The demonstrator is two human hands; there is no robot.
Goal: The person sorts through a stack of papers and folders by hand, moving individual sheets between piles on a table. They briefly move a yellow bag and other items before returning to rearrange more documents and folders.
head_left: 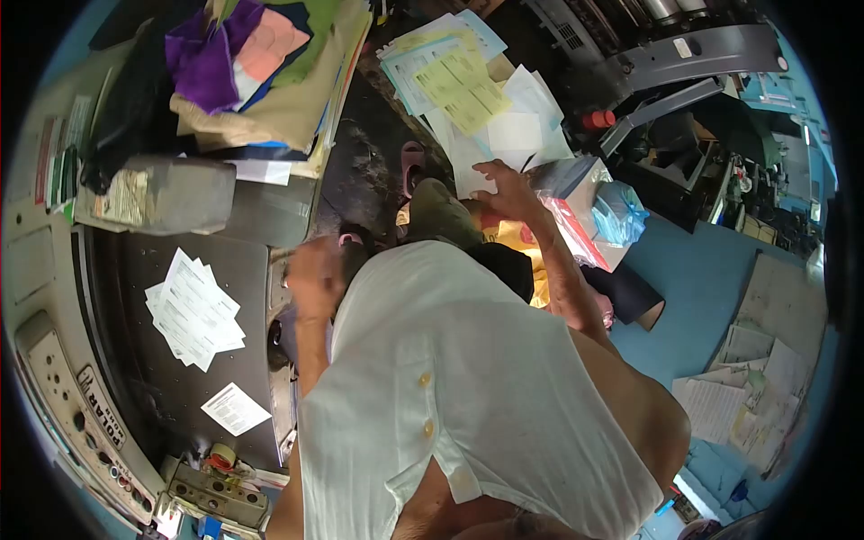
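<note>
My right hand point(510, 192) is open with its fingers apart, beside the lower edge of a spread of loose white sheets point(516, 131) and yellow-green sheets point(459, 90). No held object shows in it. On the other side, my left hand point(315, 277) is smeared by motion near the edge of the dark machine table point(225, 279); its fingers and anything in them cannot be made out. A loose pile of printed papers point(194, 310) lies on that table, with a single printed sheet point(236, 409) below it.
A clear plastic box point(171, 193) and stacked boards with cloths point(238, 54) stand at the upper left. The machine's control panel point(85, 423) runs down the left. At the right are a blue plastic bag point(619, 212), a dark roll point(630, 297) and more machinery point(702, 45).
</note>
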